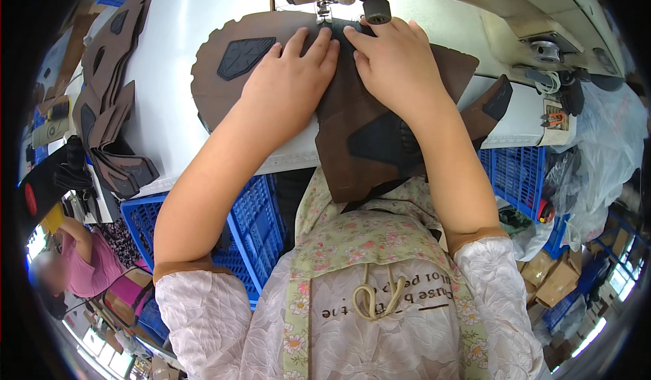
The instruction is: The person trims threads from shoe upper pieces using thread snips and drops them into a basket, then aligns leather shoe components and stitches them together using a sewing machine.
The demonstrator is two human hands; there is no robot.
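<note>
Left hand (288, 78): fingers spread, on brown workpiece (339, 122) | Right hand (393, 65): fingers outstretched, same workpiece | Presser foot (324, 14): just beyond left fingertips

White surface (173, 75) is gleaming, smooth. Over its near edge, brown panel (339, 166) is looking like matt cloth; ridged dark patch (247, 56) is appearing rubbery. Presser foot (325, 12) is shining, metal. Below near edge, blue crate (256, 224) is showing plastic.

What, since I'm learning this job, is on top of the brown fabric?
The left hand and right hand rest on the brown fabric, which carries black patches; a metal sewing foot is at its far edge. Fabric beneath the hands is covered and can't be seen.
</note>
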